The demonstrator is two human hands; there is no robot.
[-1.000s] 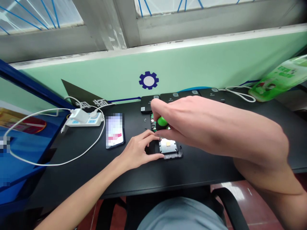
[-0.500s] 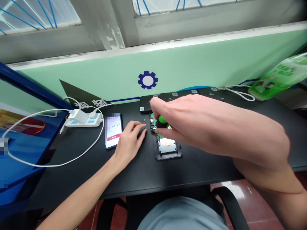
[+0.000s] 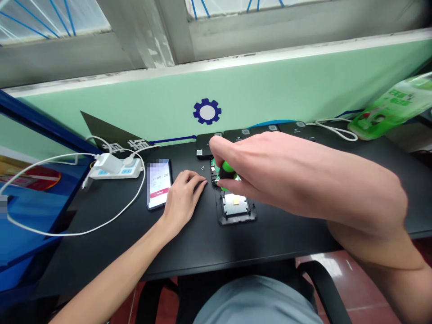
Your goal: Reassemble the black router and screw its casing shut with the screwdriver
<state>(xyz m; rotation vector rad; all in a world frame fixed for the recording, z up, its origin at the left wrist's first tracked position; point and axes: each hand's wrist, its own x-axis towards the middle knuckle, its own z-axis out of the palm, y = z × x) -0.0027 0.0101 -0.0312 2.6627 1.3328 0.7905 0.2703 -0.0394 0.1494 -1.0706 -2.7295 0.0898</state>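
Observation:
My right hand (image 3: 270, 171) is closed around a screwdriver with a green and black handle (image 3: 227, 171). The handle stands over an opened black device (image 3: 221, 217), and its tip is hidden. A green circuit board (image 3: 213, 165) shows at the device's upper left, partly covered by my hand. Below it lies a silver metal plate (image 3: 232, 208) with a small yellowish pad. My left hand (image 3: 184, 193) rests on the table left of the device, thumb and index fingertips together; whatever they pinch is too small to make out. A few tiny screws (image 3: 203, 168) lie just above those fingertips.
A lit phone (image 3: 159, 184) lies left of my left hand. Beyond it are a white power strip (image 3: 116, 171) and a looping white cable (image 3: 141, 198). Several black boxes (image 3: 205, 146) line the wall behind the device. A green bag (image 3: 381, 117) stands at the back right of the black table (image 3: 256, 245).
My left thumb and index fingertips, slightly apart before, have come together. My right hand and the screwdriver stay in nearly the same place.

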